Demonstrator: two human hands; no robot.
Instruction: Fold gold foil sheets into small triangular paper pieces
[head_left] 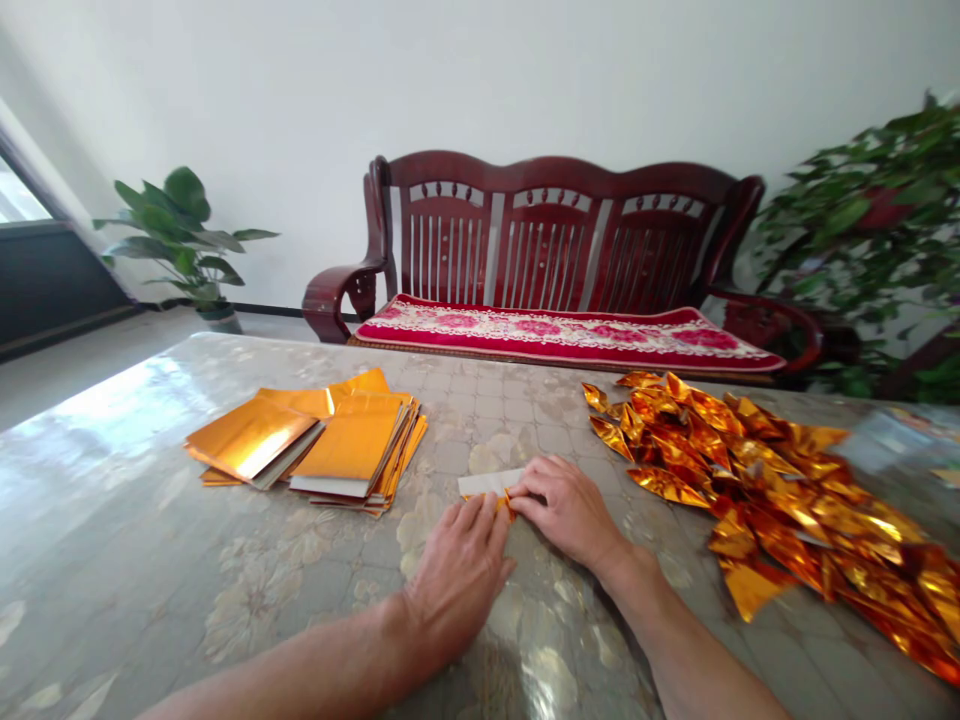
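Observation:
A sheet of gold foil paper (491,482), partly folded, lies on the table in front of me. Its pale back side shows as a strip at the far edge, with a bit of gold beneath. My left hand (465,560) presses the near edge with its fingers together. At the right end, my right hand (562,505) pinches the sheet between thumb and fingers. Both hands cover much of the paper, so the full fold is hidden. To the left sit stacks of flat gold foil sheets (352,440). On the right is a heap of folded gold foil pieces (750,470).
A patterned, glossy cover lies over the table (300,600). Beyond it stands a dark red wooden bench (562,240) with a red and white cushion (540,328). Potted plants (184,235) flank it, and a clear plastic bag (900,440) rests at the right.

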